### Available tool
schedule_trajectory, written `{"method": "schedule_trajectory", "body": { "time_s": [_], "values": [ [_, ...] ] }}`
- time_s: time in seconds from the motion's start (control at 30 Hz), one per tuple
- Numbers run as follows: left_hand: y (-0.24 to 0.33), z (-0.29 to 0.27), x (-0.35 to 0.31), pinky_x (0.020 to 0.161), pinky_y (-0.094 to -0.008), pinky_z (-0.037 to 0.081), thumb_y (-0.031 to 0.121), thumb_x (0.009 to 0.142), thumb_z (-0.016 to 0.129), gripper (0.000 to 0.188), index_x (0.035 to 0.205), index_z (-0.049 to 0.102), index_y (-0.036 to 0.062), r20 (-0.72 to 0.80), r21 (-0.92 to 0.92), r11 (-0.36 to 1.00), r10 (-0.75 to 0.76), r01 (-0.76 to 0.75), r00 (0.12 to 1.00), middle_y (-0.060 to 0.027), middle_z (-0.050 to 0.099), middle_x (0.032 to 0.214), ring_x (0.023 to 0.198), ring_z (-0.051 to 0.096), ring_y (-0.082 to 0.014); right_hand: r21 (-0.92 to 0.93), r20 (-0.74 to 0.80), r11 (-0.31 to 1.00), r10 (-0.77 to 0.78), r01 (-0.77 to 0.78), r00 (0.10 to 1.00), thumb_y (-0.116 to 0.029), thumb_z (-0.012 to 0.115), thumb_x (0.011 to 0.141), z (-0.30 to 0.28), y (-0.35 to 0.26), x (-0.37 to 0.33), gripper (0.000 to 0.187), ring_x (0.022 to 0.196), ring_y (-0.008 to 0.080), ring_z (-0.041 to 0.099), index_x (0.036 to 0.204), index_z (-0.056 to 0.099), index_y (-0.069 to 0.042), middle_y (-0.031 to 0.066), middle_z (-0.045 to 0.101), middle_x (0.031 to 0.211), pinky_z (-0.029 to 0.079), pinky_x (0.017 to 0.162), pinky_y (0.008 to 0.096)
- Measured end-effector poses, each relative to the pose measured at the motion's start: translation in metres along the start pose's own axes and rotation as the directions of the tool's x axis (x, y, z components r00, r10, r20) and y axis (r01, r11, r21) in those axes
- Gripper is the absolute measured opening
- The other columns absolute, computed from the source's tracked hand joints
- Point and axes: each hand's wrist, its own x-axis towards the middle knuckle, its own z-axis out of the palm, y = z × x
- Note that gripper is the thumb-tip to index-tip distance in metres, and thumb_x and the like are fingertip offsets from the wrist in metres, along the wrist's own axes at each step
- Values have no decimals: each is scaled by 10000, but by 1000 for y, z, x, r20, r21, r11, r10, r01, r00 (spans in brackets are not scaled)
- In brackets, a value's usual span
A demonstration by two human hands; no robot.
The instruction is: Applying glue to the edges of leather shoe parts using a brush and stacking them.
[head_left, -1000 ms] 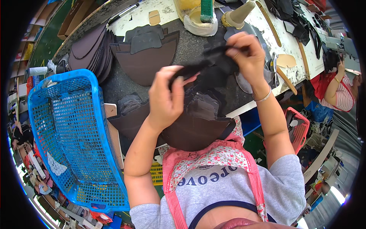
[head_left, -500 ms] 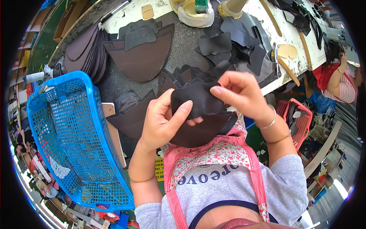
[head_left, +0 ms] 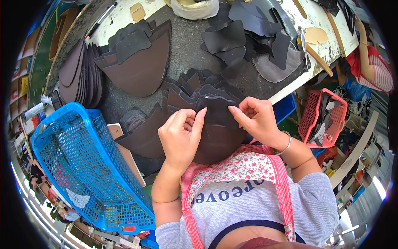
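A thin black leather piece (head_left: 219, 111) lies over the upper part of a dark brown rounded leather panel (head_left: 219, 143), close in front of my apron. At its left edge is my left hand (head_left: 180, 135), closed, thumb and forefinger pinched together. My right hand (head_left: 259, 120) is closed at the opposite edge, its thumb over the black piece and its other fingers curled. Just beyond lies a fanned stack of brown and black leather panels (head_left: 176, 93). More brown panels (head_left: 143, 130) lie to the left, beside my left wrist.
A blue plastic basket (head_left: 103, 153) stands at left. Further back are brown panels (head_left: 139, 74), hanging brown pieces (head_left: 78, 79) and a pile of black scraps (head_left: 228, 37). A wooden-handled tool (head_left: 319, 60) lies right of the scraps. A red basket (head_left: 309, 114) stands at right, near another person's arm (head_left: 364, 52).
The black piece, held up between both hands before, has come down onto the brown panel. My hands have lowered and the view has shifted.
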Motion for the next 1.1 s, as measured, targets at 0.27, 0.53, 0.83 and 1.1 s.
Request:
{"method": "schedule_trajectory", "body": {
  "time_s": [0.27, 0.53, 0.83, 1.1],
  "values": [
    [4, 1, 3, 455, -199, 390, 105, 826, 753, 190, 734, 650, -26, -6, 85, 995, -46, 46, 999, -30, 588, 599, 493, 513, -49, -2, 38, 1000, 22, -22, 999, -142, 711, 870, -1, -1, 3, 264, 514, 93, 623, 694, 594, 17, 72, 635, 580, 474, 459, 232],
    [-1, 5, -1, 412, -244, 336, 127, 771, 808, 282, 723, 542, 47, -139, 222, 971, 121, -89, 983, -9, 489, 570, 433, 420, -74, -281, -32, 942, -201, 184, 979, -127, 761, 805, -6, -5, 11, 234, 497, 137, 570, 760, 560, -15, 74, 571, 620, 455, 466, 279],
    [-61, -54, -72, 1024, -407, 407, 50, 782, 713, 486, 1217, 517, -45, -249, 380, 922, 17, 81, 968, -196, 576, 1222, 1163, 552, -328, -693, -75, 605, -601, 393, 795, -85, 780, 704, -23, -14, 63, 342, 884, 283, 567, 966, 566, -33, 92, 558, 884, 464, 723, 388],
    [-86, -62, -99, 1026, -442, 414, 19, 745, 640, 554, 1281, 516, -38, -23, 691, 717, 143, -88, 989, -227, 527, 1341, 1244, 503, -407, -390, -19, 808, -486, 441, 874, 7, 755, 716, -27, -19, 74, 277, 706, 213, 583, 937, 591, -18, 80, 591, 775, 467, 681, 319]
  ]
}}
